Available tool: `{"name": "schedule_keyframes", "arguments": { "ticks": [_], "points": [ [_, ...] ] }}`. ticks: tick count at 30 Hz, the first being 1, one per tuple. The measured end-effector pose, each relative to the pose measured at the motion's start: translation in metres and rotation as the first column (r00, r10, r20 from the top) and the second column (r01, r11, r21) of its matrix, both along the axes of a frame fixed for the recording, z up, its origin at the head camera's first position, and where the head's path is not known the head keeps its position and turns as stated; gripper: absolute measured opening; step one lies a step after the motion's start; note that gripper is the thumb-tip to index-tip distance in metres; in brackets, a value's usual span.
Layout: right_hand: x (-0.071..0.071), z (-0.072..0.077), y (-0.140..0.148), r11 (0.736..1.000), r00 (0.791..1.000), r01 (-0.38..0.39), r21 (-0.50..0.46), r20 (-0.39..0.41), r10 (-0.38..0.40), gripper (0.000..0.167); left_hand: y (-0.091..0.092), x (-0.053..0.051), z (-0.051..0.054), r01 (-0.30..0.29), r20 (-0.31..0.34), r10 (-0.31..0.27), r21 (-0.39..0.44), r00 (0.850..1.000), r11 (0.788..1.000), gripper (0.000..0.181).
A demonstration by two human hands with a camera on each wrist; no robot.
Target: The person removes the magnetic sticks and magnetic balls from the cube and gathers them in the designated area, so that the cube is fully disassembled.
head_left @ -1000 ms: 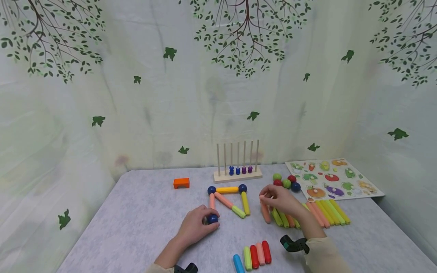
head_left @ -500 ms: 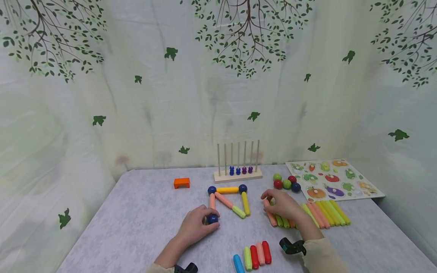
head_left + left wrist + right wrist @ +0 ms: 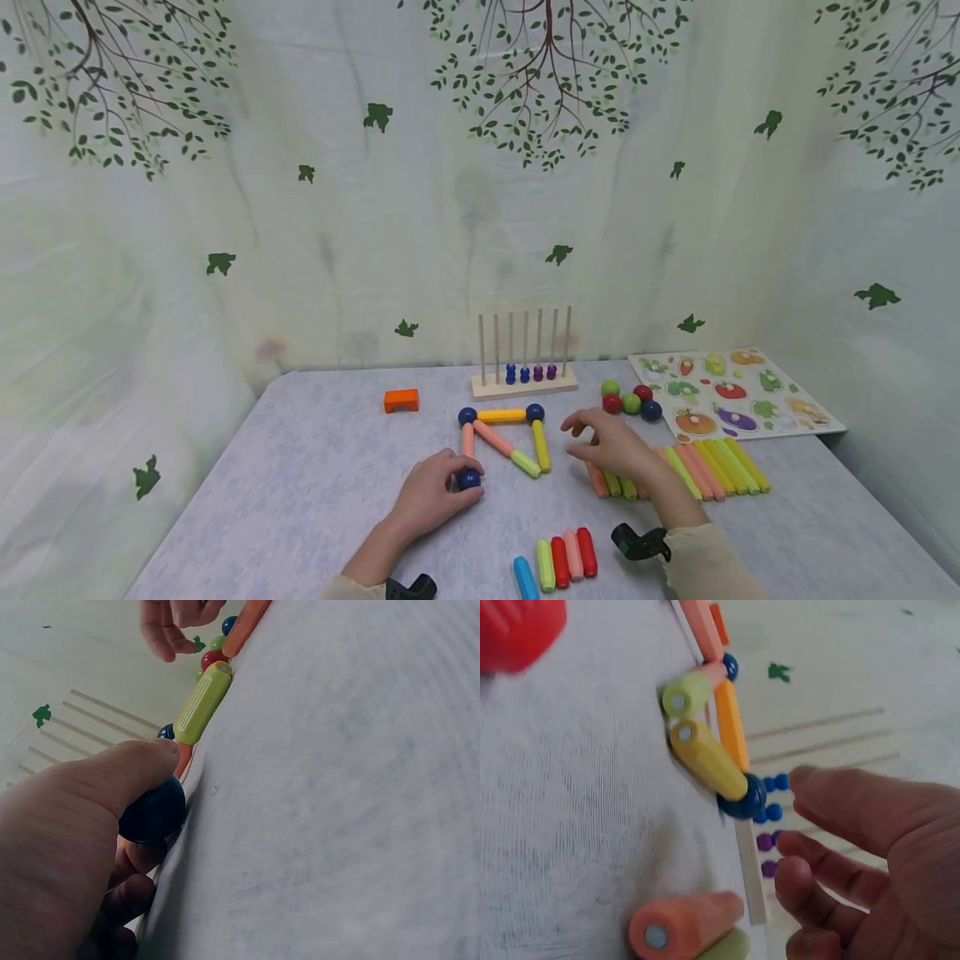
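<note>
My left hand [image 3: 433,493] holds a dark blue ball [image 3: 468,479] between thumb and fingers at the near end of a salmon stick [image 3: 468,439]. In the left wrist view the thumb lies over the ball [image 3: 154,812]. That stick belongs to a figure with two more blue balls, an orange-yellow stick [image 3: 501,416], a yellow stick [image 3: 541,447], and a slanting salmon stick [image 3: 492,439] joined to a light green one [image 3: 525,464]. My right hand [image 3: 613,447], fingers loosely bent and holding nothing, hovers over the left end of a stick row, by a salmon stick [image 3: 597,481].
More sticks [image 3: 712,471] continue the row rightward. Loose balls [image 3: 632,403] lie beside a fruit-and-vegetable board [image 3: 735,396]. A peg rack [image 3: 523,383] with beads stands behind, an orange block [image 3: 401,401] to the left. Several short sticks [image 3: 561,560] lie in front.
My right hand has laid the salmon stick at the left end of the row and let go, its fingers now lifted off. The left hand has stayed on the blue ball.
</note>
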State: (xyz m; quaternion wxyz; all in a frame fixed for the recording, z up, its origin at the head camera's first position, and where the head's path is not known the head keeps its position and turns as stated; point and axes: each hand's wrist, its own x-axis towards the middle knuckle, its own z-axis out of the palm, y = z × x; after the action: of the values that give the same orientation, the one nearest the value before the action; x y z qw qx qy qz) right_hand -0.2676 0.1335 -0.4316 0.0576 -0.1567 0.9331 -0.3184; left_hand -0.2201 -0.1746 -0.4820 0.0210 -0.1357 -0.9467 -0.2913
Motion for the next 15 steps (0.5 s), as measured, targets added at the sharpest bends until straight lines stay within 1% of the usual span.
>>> {"name": "schedule_keyframes", "arguments": {
  "ticks": [3, 6, 8, 11, 13, 15],
  "points": [
    [0.000, 0.008, -0.013, 0.993, 0.993, -0.116, 0.015, 0.000, 0.116, 0.029, -0.002, 0.001, 0.000, 0.003, -0.007, -0.003, 0.012, 1.000, 1.000, 0.026],
    [-0.002, 0.012, -0.029, 0.971, 0.973, -0.229, 0.073, 0.015, 0.229, 0.033, -0.003, 0.001, 0.000, 0.008, -0.010, -0.007, 0.022, 1.000, 1.000, 0.026],
    [-0.004, 0.012, -0.037, 0.953, 0.959, -0.282, 0.113, 0.041, 0.279, 0.038, -0.004, 0.001, 0.000, 0.017, -0.011, -0.017, 0.026, 1.000, 1.000, 0.026],
    [-0.004, 0.008, -0.047, 0.931, 0.948, -0.319, 0.179, 0.070, 0.311, 0.042, -0.003, 0.000, -0.002, 0.026, -0.004, -0.026, 0.025, 1.000, 0.999, 0.027],
    [-0.006, 0.004, -0.052, 0.922, 0.948, -0.319, 0.219, 0.072, 0.311, 0.042, -0.002, -0.001, -0.003, 0.028, 0.000, -0.028, 0.027, 1.000, 0.999, 0.027],
    [-0.007, 0.001, -0.056, 0.921, 0.951, -0.310, 0.237, 0.067, 0.303, 0.041, -0.002, -0.002, -0.003, 0.028, 0.005, -0.028, 0.028, 1.000, 0.999, 0.027]
  ]
}}
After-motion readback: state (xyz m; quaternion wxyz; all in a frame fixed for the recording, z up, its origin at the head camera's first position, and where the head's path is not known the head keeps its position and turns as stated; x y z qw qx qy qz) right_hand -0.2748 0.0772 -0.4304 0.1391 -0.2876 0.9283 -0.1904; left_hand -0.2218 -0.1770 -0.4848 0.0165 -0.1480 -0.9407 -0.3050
